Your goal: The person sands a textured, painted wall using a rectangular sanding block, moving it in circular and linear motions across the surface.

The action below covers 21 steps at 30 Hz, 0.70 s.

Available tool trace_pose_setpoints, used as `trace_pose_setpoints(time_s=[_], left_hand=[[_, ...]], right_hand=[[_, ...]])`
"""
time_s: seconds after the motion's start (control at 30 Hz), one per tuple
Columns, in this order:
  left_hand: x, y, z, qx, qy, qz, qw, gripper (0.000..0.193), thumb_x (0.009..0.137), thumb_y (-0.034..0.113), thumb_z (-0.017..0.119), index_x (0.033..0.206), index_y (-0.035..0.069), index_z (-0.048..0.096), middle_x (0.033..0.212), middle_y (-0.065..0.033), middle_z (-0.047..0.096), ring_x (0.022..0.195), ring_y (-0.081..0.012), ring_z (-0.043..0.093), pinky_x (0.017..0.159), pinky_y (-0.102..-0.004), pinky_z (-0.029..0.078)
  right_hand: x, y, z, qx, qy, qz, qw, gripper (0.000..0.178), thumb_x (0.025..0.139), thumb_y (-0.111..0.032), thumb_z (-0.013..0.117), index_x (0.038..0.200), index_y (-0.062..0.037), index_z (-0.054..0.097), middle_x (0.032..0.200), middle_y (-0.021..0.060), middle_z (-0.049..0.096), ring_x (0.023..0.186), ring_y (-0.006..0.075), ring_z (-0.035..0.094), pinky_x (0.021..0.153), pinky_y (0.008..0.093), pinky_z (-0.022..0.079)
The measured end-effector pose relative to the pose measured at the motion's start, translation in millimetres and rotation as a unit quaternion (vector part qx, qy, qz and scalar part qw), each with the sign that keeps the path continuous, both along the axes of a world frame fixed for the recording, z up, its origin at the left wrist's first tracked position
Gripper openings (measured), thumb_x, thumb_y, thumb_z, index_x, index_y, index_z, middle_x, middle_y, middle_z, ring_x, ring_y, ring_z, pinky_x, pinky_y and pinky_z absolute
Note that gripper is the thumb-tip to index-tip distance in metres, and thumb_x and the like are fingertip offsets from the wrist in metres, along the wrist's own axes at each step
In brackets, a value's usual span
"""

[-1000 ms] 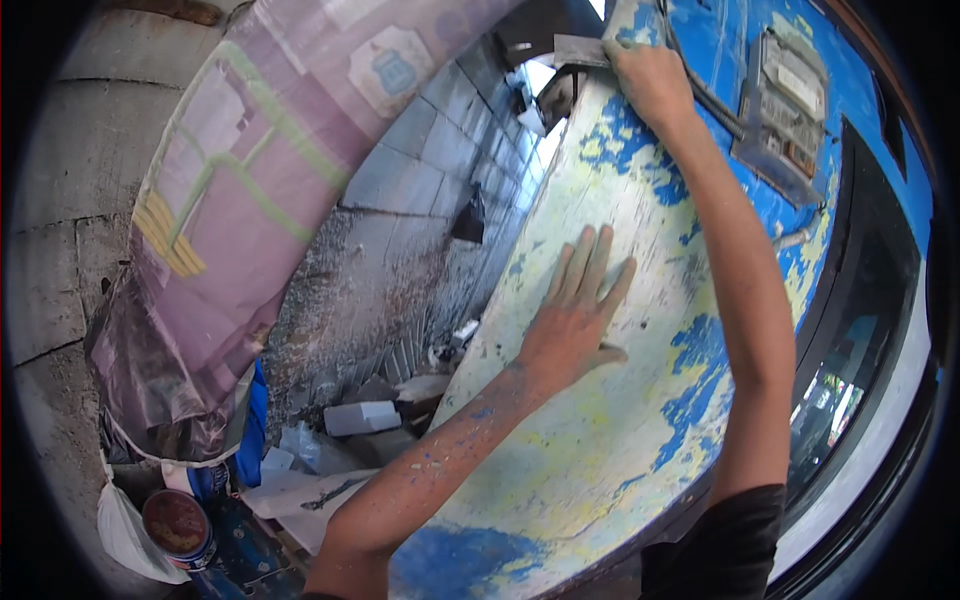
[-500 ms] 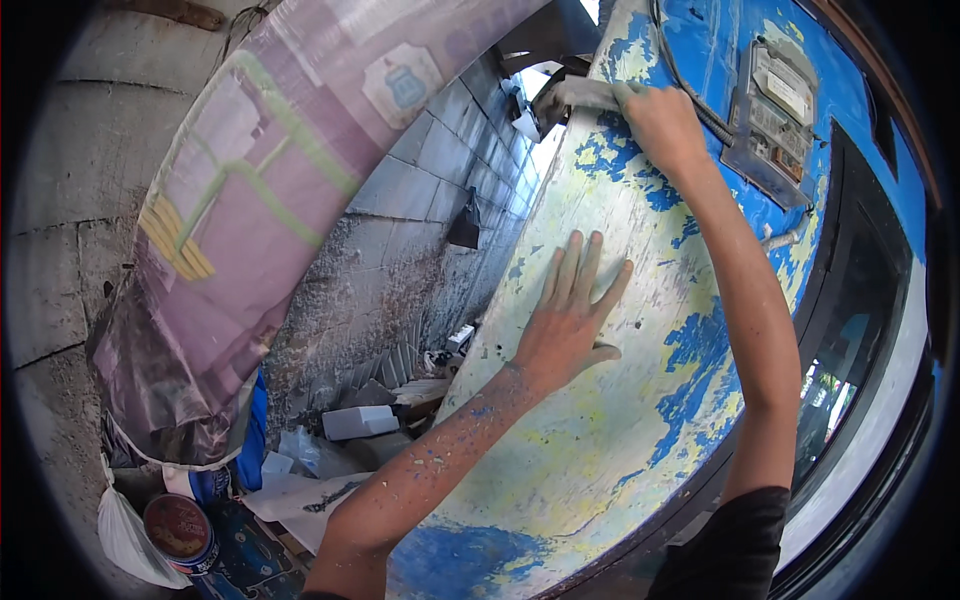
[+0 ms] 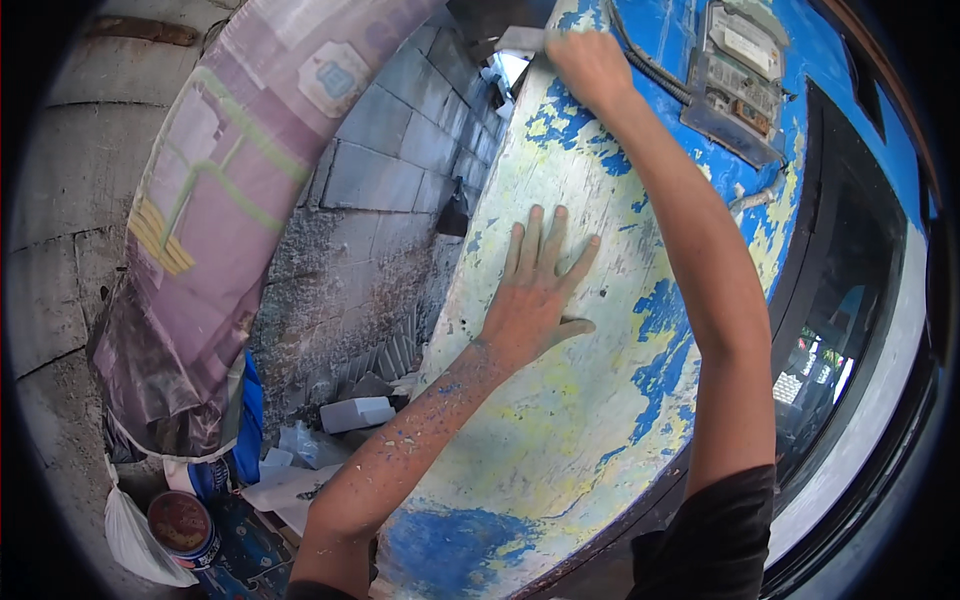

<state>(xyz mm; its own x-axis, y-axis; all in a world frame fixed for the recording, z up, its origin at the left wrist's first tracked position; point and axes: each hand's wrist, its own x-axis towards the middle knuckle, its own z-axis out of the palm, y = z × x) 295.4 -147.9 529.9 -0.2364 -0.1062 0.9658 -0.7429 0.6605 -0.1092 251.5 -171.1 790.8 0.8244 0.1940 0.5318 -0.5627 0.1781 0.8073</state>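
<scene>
My left hand (image 3: 525, 310) lies flat on the worn wall (image 3: 540, 430), its fingers spread and nothing in them. Flakes of blue paint cling to that forearm. Higher up, at the wall's far left edge, my right hand (image 3: 592, 68) is closed round a scraper (image 3: 519, 40). Only its flat grey blade shows, sticking out to the left of the fist; the handle is hidden by my fingers. Pale, whitish-yellow areas cover most of the wall, with patches of peeling blue paint (image 3: 660, 370) on them.
An electricity meter (image 3: 738, 80) with a cable is fixed right of my right hand. A purple printed plastic sheet (image 3: 215, 220) hangs at left before a grey block wall (image 3: 375, 175). Below it stand a paint can (image 3: 180, 522) and a white bag (image 3: 140, 535). A dark-framed window (image 3: 840, 320) is at right.
My right hand and the scraper have moved up and left along the wall's edge. My left hand stays flat on the wall; the whole view has shifted slightly.
</scene>
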Motion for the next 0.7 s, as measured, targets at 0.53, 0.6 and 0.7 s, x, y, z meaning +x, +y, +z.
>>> trace_pose_setpoints(time_s=[0.53,0.6,0.7], left_hand=[[1.7,-2.0,1.4,-0.006,-0.022,0.009,1.000,0.098,0.066,0.047,0.073,0.142,0.010,0.024,0.146,-0.0268,0.009,0.135,-0.0468,0.006,0.108,-0.0579,0.014],[0.9,3.6,-0.3,-0.003,-0.016,0.001,1.000,0.100,0.066,0.046,0.074,0.142,0.007,0.022,0.146,-0.0272,0.010,0.135,-0.0478,0.007,0.108,-0.0585,0.014],[11.2,7.4,-0.7,0.019,-0.031,0.028,0.999,0.097,0.069,0.043,0.073,0.142,0.006,0.022,0.145,-0.0259,0.013,0.136,-0.0439,0.009,0.110,-0.0544,0.014]], right_hand=[[10.5,-20.2,14.4,-0.043,-0.077,0.041,0.995,0.009,0.075,-0.007,0.055,0.074,-0.0041,0.063,0.082,0.0109,0.067,0.074,0.0291,0.067,0.066,0.0383,0.053],[22.0,-16.5,36.2,-0.021,-0.108,0.068,0.992,0.009,0.075,-0.007,0.055,0.079,-0.0051,0.063,0.075,0.0115,0.066,0.073,0.0283,0.067,0.066,0.0375,0.052],[28.0,-10.3,6.4,0.009,-0.120,0.049,0.992,0.009,0.074,-0.007,0.056,0.081,-0.0049,0.062,0.073,0.0110,0.066,0.076,0.0281,0.067,0.068,0.0369,0.052]])
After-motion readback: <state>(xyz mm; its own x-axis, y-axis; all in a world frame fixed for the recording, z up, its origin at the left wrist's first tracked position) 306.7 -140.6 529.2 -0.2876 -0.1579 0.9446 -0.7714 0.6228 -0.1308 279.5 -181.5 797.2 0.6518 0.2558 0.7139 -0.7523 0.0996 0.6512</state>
